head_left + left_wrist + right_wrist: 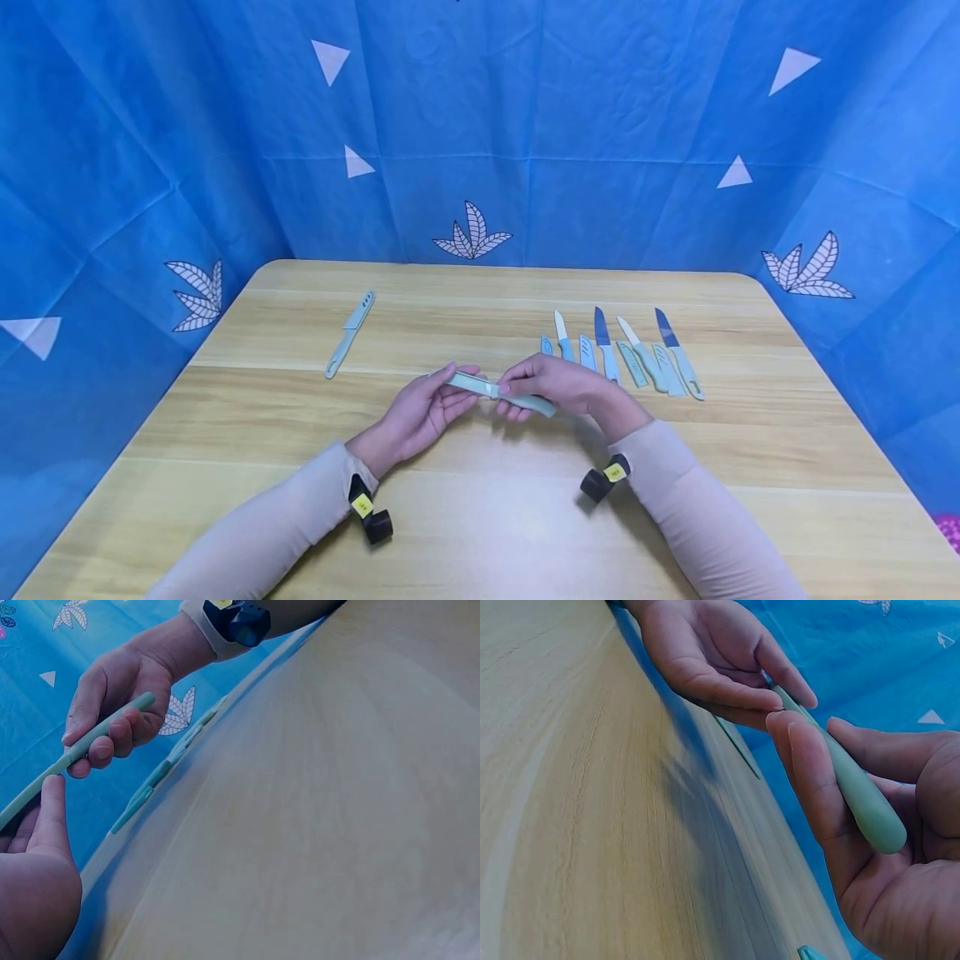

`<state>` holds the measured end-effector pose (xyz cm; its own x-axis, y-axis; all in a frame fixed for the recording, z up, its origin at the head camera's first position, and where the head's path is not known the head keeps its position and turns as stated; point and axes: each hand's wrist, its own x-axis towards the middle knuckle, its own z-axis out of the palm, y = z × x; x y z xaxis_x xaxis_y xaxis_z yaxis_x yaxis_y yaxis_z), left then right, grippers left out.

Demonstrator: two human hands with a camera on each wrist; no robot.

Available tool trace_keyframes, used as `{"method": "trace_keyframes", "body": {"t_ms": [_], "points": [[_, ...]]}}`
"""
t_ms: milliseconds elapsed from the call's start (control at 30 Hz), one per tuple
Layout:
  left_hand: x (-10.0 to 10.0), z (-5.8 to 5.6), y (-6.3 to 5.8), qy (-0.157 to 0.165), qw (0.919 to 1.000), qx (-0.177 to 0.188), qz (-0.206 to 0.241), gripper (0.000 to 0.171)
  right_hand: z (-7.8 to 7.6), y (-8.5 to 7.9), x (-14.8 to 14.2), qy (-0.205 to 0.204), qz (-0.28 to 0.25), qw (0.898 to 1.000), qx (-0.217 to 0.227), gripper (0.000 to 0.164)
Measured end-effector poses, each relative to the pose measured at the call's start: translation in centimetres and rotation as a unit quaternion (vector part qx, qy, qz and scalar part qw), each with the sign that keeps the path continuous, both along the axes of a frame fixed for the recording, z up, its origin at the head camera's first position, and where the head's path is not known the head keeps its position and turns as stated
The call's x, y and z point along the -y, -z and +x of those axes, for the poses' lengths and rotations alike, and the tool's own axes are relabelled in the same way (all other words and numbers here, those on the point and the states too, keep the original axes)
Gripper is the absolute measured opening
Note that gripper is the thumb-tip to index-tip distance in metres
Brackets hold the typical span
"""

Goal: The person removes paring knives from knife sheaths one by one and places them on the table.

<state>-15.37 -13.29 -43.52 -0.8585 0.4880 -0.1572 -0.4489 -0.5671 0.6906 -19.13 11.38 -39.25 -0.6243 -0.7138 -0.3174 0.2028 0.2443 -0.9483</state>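
A pale green paring knife (534, 405) is held above the middle of the table, its blade end covered by a light green sheath (470, 383). My left hand (420, 417) pinches the sheath, thumb on one side and fingers beneath. The handle is gripped by my right hand (558, 383) between thumb and curled fingers, close to where sheath and handle meet. In the right wrist view the rounded handle end (877, 817) sticks out toward the palm. The left wrist view shows sheath and handle in one straight line; the blade is hidden.
A sheathed knife (351, 333) lies at the table's back left. At the right lie several unsheathed knives with white or dark blades, among them a dark-bladed knife (678, 354), with loose sheaths (587, 352) between them. A blue curtain (480, 125) hangs behind the wooden table (480, 517).
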Motion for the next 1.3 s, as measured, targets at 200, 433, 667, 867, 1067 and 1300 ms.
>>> {"method": "trace_keyframes", "body": {"t_ms": [200,433,667,867,1067,1300], "points": [[0.02,-0.06,0.06,0.002,1.0,-0.002,0.005,0.033,0.01,-0.06,0.05,0.0,-0.002,1.0,-0.001,0.026],[0.09,-0.07,0.12,0.007,0.9999,-0.006,0.011,0.032,-0.02,0.04,0.02,0.003,-0.002,1.0,0.001,0.023],[0.05,0.01,-0.09,0.001,0.9999,0.004,0.012,0.032,0.05,-0.17,0.04,0.002,0.001,1.0,-0.001,0.025],[0.0,0.05,-0.22,0.0,0.9999,0.004,0.011,0.033,0.09,-0.28,0.06,0.002,0.003,1.0,-0.007,0.028],[0.0,0.05,-0.23,-0.005,0.9999,0.004,0.008,0.033,0.16,-0.42,0.07,0.002,0.004,1.0,-0.012,0.028],[0.48,-0.18,-0.12,-0.02,0.9996,0.013,0.018,0.032,0.12,-0.56,-0.16,0.009,0.007,1.0,-0.001,0.027]]}}
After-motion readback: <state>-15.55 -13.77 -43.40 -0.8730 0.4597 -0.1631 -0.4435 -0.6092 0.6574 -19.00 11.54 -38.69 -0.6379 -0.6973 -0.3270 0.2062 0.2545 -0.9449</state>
